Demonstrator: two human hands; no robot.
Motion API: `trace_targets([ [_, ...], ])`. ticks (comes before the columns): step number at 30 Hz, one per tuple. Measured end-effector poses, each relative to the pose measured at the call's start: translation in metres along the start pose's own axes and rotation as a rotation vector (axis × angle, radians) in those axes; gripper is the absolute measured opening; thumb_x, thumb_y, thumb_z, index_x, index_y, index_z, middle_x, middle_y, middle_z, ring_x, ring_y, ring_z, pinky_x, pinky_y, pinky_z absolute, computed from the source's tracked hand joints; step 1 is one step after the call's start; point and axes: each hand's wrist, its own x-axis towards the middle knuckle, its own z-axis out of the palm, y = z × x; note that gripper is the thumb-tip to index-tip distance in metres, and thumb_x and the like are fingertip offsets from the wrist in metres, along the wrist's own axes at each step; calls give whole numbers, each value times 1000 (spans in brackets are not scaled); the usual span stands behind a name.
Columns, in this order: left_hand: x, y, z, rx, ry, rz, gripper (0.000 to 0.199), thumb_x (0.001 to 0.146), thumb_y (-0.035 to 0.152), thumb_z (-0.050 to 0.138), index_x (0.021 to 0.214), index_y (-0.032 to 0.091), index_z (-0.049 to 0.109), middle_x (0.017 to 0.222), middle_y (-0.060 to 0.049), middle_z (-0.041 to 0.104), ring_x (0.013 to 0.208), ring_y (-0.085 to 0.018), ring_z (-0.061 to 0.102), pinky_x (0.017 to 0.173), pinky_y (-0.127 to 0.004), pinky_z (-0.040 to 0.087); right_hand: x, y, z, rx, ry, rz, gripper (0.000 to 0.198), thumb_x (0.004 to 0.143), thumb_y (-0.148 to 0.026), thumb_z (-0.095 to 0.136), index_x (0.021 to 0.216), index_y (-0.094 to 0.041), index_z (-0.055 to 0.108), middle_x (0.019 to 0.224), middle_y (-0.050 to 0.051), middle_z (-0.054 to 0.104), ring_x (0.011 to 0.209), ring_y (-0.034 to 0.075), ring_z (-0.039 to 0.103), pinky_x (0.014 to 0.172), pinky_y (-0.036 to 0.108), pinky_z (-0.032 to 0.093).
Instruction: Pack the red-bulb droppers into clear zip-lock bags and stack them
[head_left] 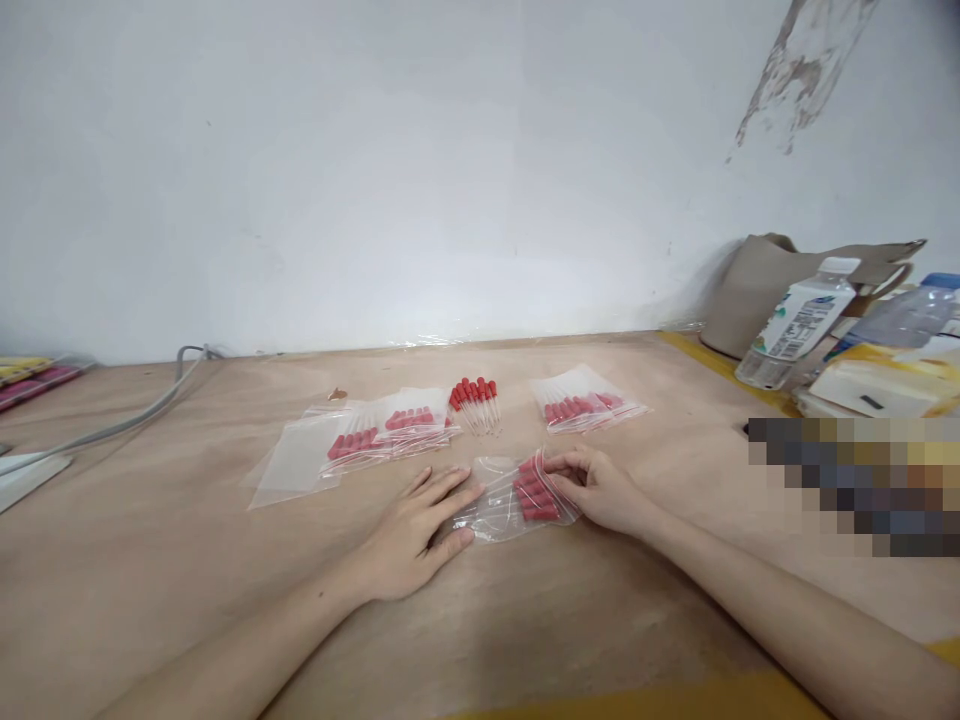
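A clear zip bag (491, 505) lies flat on the table in front of me, with several red-bulbed droppers (536, 497) inside, bulbs toward the right. My left hand (424, 530) rests palm down with fingers spread, fingertips at the bag's left end. At the zip edge on the right, my right hand (600, 490) pinches the bag between thumb and fingers. Behind it, a loose cluster of droppers (476, 400) lies with red bulbs pointing away. Filled zip bags (409, 420) overlap to the left, and another filled bag pile (585, 400) lies to the right.
Flat clear bags (292, 465) lie at the left of the filled ones. A grey cable (142, 415) crosses the table's left side. At the right stand a beige bag (750, 290), a tilted plastic bottle (799, 325) and packets. A white wall (375, 180) bounds the back.
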Motion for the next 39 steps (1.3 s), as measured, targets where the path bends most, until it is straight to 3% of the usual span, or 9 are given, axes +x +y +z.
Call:
trace_targets([
  [5, 0, 0, 0, 13, -11, 4, 46, 94, 41, 35, 138, 29, 29, 145, -3, 26, 133, -20, 23, 110, -47, 15, -4, -12, -3, -91, 49, -27, 16, 73, -25, 55, 73, -20, 70, 65, 2, 62, 57, 14, 51, 55, 26, 40],
  [8, 0, 0, 0, 25, -14, 2, 46, 94, 42, 34, 138, 29, 29, 145, -3, 26, 133, -20, 23, 110, -46, 15, -4, -11, -1, 83, 47, 49, 17, 74, -31, 55, 72, -17, 64, 64, 2, 61, 53, 11, 48, 50, 24, 38],
  [14, 0, 0, 0, 32, -11, 11, 46, 95, 41, 34, 139, 30, 26, 145, -3, 26, 133, -21, 24, 109, -48, 16, -3, -15, -3, 500, -113, 139, 33, 75, -50, 54, 78, -18, 51, 66, -1, 57, 53, 10, 49, 51, 24, 40],
  [20, 0, -1, 1, 32, -20, 5, 46, 95, 41, 33, 138, 29, 27, 146, -3, 25, 134, -20, 22, 109, -47, 15, 4, -8, -7, 254, 130, 230, 44, 64, -50, 66, 89, -15, 56, 79, 5, 60, 70, 16, 55, 64, 29, 44],
  [26, 0, 1, -1, -11, -15, 8, 47, 94, 41, 35, 139, 30, 26, 145, -2, 26, 133, -22, 23, 109, -48, 14, 6, -10, -5, 298, -171, 229, 33, 66, -45, 66, 59, -15, 56, 55, -1, 54, 52, 10, 48, 51, 24, 36],
  [30, -2, 2, -2, -67, 30, -46, 49, 94, 38, 36, 141, 30, 21, 148, -2, 16, 134, -23, 21, 108, -45, 22, 1, -10, -19, 666, -281, 323, 26, 69, -40, 65, 74, -15, 60, 64, 0, 61, 51, 9, 52, 48, 22, 39],
  [33, -3, 1, -2, -80, 39, -83, 47, 93, 38, 38, 138, 28, 28, 147, -3, 22, 133, -23, 24, 106, -44, 28, 4, -7, -41, 840, -132, 341, 20, 69, -34, 66, 75, -17, 59, 63, 0, 63, 48, 10, 55, 41, 20, 38],
  [36, -3, 0, -1, -47, 22, -54, 40, 93, 37, 38, 132, 26, 42, 142, -4, 34, 132, -23, 27, 107, -46, 25, 20, -5, -59, 897, 80, 286, 13, 70, -26, 65, 77, -17, 59, 66, 3, 65, 55, 12, 60, 47, 20, 46],
  [39, -2, -1, -1, -39, 40, -36, 40, 93, 36, 39, 130, 24, 44, 141, -5, 35, 131, -22, 28, 107, -46, 24, 45, -6, -53, 913, 248, 221, 11, 72, -24, 60, 81, -18, 58, 71, 3, 65, 61, 13, 62, 53, 22, 50],
])
